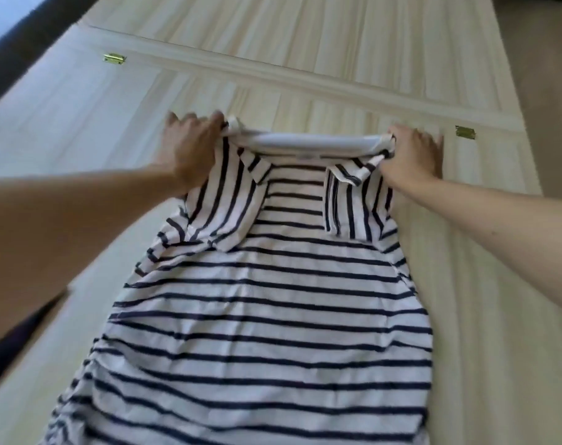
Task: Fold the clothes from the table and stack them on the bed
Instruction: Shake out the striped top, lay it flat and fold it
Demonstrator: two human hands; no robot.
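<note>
Pale wood-grain table (80,130) fills the view; a raised seam runs across it, with two small brass hinges — one at far left (114,58), one at right (465,132). Looks like a drop-leaf top, judged from the hinges.

A white and navy striped shirt (273,300) lies flat on the table, hem end toward the camera and running off the bottom edge, shoulder end away. Both short sleeves are turned inward over the body — left sleeve (221,200), right sleeve (353,203) — so the sides look already narrowed for folding. The plain white band (308,142) at the far edge is pulled straight between the hands.

Left hand (189,146) is closed on the far left corner of the shirt, fingers curled over the cloth. Right hand (411,152) pinches the far right corner, fingers partly spread on the table beyond it. Both grip at matching corners, likely so the top edge stays taut and level when lifted.

Judgement: mid-fold, side folds done, lengthwise fold not yet done. Next move probably needs both corners carried together toward the hem. Risk — tucked sleeves slipping out if the pull is uneven. No bed visible; no stack visible.
</note>
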